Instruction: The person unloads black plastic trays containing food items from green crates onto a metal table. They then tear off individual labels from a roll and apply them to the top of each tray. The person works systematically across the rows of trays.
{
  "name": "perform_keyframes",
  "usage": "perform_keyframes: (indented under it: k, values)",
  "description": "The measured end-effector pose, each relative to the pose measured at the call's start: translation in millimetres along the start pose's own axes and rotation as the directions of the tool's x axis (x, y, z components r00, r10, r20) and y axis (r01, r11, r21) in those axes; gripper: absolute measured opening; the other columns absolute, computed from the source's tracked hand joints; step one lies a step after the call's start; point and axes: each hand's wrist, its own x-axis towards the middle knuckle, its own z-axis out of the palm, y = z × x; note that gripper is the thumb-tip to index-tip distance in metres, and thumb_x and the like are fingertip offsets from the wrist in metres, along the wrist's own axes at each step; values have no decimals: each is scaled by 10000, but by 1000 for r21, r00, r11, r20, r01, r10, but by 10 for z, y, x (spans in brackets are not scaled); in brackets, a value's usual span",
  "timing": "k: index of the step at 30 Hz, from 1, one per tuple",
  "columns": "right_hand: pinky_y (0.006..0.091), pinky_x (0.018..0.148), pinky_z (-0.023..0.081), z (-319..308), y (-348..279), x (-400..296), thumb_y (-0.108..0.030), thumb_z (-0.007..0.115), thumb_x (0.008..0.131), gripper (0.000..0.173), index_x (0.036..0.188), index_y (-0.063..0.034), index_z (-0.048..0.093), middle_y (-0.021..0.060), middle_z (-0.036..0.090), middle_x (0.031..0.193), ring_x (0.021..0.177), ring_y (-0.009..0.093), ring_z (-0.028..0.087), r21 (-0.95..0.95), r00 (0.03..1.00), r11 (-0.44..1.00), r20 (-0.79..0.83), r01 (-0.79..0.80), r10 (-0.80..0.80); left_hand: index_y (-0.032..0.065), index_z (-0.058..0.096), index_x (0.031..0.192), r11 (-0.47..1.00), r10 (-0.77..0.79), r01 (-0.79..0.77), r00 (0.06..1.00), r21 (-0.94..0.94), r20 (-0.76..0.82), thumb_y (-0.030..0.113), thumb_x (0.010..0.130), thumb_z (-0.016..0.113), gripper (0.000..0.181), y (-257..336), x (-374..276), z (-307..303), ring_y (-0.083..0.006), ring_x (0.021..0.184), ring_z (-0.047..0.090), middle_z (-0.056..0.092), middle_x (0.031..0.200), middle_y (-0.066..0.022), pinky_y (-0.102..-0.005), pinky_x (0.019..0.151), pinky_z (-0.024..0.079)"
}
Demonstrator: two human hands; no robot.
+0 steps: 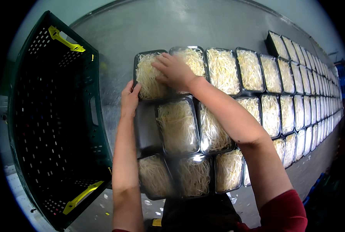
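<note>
Black plastic trays of bean sprouts under clear covers stand in rows on a metal table. At the far left of the back row, my left hand touches the left edge of a tray of bean sprouts, thumb at its near left corner. My right hand lies over that tray's right side and part of the neighbouring tray; its fingers are spread, and whether it grips anything is hidden. Nearer stand a second-row tray and a front-row tray.
A dark green perforated crate with yellow handles stands at the left; its inside is dark. Many more filled trays run off to the right. The metal table extends behind them. White scraps lie on the floor.
</note>
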Motion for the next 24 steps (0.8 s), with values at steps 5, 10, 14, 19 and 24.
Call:
perform_keyframes:
  k: [5,10,14,19,24]
  values:
    - [424,1034,349,-1,8,-346,-305,583,890,439,1252,-62,538,129,517,1275,1263,297,428,23,998,998,3,64,-64,-26,584,1224,995,-98,98,995,-12,-13,180,971,562,327,58,-341,49,-127,960,610,645,1112,-46,-252,831,473]
    - [431,1045,354,-196,-354,-534,-315,642,851,454,1232,-84,556,118,504,1313,1287,292,413,293,992,956,-128,33,5,2,562,1279,987,-76,93,989,133,-128,223,968,583,382,77,-1180,-231,-154,1029,598,625,1169,-58,-289,887,479]
    - [448,1093,307,-175,-579,-871,-370,629,868,463,1263,-145,543,105,439,1393,1341,288,351,191,986,969,-85,157,-143,-26,505,1332,908,-8,110,969,405,-245,144,920,638,465,-360,-2410,-459,-211,1158,557,600,1258,-134,-321,970,445]
    - [465,1119,258,-23,-828,-1126,-447,564,904,489,1317,-189,514,88,416,1410,1368,277,305,120,989,982,-3,146,-147,-5,503,1337,981,-195,189,964,-51,-181,12,888,637,469,-444,-2979,-304,-176,1086,572,593,1235,-95,-294,966,442]
    - [421,1109,283,41,-976,-1069,-387,641,842,512,1286,-162,520,105,436,1377,1330,284,355,139,994,989,-90,-48,61,0,501,1348,979,-205,203,974,-31,-93,-35,874,623,492,-422,-2914,-450,-160,1070,584,621,1196,-92,-283,937,454]
